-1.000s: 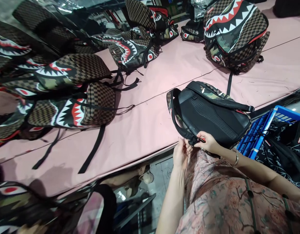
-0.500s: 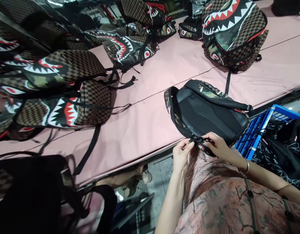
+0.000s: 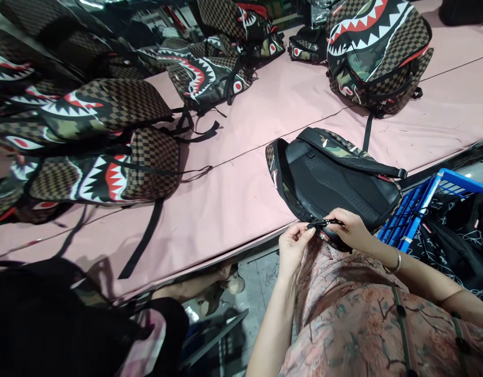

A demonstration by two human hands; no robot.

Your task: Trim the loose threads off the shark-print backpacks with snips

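At the far left, checked backpacks (image 3: 155,162) with printed shark teeth are lying in overlapping rows across a pink-covered table (image 3: 233,193), and a black webbing strap (image 3: 143,241) is hanging from one of them toward the near edge. Below, a large dark bag (image 3: 41,314), its details lost in shadow, is covering the lower corner beside another person's pink-and-white garment (image 3: 149,332). Farther right, a pale shoe (image 3: 235,283) is showing on the floor beneath the table.

Near the centre, the left hand (image 3: 294,245) is closing thumb and fingertips in a pinch on one end of a slim dark piece (image 3: 326,223), too small to identify. The worked backpack (image 3: 327,175) is lying on the table's near edge with its black padded back facing up, its lower side meeting the hands. The right hand (image 3: 353,230) is curling its fingers around the other end of the dark piece; a bracelet (image 3: 398,262) is encircling that wrist.

Beyond, a larger shark-mouth backpack (image 3: 377,57) is sitting on the table. At far right, a blue basket (image 3: 417,209) is standing beside the table, holding black, white-patterned goods (image 3: 457,246).
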